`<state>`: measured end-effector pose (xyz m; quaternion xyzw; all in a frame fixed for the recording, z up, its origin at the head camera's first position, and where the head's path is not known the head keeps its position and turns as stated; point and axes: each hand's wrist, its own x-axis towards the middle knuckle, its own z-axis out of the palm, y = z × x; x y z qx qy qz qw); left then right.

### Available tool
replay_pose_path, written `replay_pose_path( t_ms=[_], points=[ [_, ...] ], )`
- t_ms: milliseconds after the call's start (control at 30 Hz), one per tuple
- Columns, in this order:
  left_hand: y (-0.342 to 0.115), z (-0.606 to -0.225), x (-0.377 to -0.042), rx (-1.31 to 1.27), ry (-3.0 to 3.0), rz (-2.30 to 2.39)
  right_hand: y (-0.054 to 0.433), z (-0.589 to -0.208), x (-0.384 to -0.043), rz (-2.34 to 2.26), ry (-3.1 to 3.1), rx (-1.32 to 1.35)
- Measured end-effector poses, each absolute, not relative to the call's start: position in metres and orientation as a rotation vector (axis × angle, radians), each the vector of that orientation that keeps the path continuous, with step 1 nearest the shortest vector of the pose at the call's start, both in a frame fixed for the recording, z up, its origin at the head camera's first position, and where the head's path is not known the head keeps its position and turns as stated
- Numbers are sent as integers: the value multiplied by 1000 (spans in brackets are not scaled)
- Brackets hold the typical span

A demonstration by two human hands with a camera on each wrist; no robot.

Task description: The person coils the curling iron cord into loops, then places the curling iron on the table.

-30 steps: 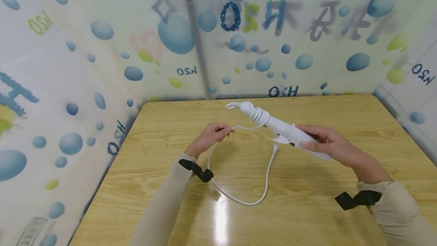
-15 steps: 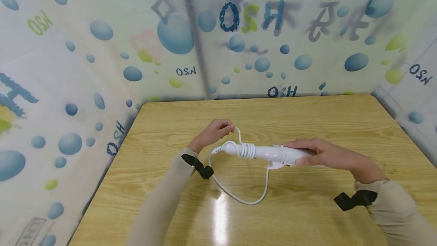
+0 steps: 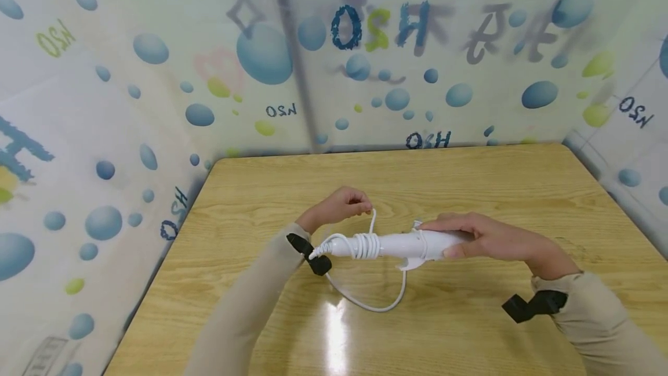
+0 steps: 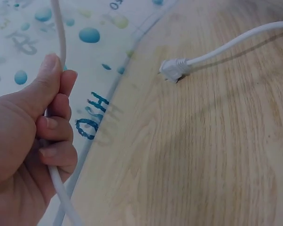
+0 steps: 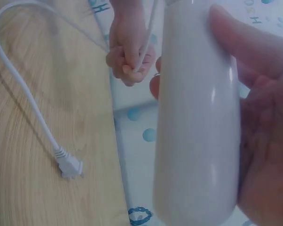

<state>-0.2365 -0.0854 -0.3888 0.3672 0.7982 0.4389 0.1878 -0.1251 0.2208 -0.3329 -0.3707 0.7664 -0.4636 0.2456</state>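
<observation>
Your right hand [image 3: 482, 238] grips a white wand [image 3: 399, 245] pointing to nine o'clock above the table [image 3: 469, 184]; your left hand [image 3: 338, 205], at its ten, pinches the cord [image 4: 60, 30]. Mirrored "H2O" lettering [image 3: 378, 30] marks twelve.

back wall [image 3: 443, 57], 12 o'clock: pale, blue and green blobs [image 3: 263, 54], mirrored H2O lettering [image 3: 377, 29] | dark slanting band [image 3: 300, 86], 11 o'clock | left wall [image 3: 78, 132], 9, right wall [image 3: 631, 144], 3: similar print | counter [image 3: 496, 184], centre to 6: light wood grain | glare streak [image 3: 336, 335], 6
</observation>
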Motion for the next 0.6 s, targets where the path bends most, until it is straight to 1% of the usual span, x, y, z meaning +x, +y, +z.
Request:
replay_pose_path(
  t_ms=[167,400,600],
  points=[
    [-89,-383,-236,1031,2257,1242,219,-335,-126,-1189,2051,-1109],
    [-87,-356,-235,1065,2315,1242,218,-343,-130,-1130,2020,-1032],
    [-82,-330,-225,1139,2335,1250,218,-350,-137,-1091,2084,-964]
  ],
)
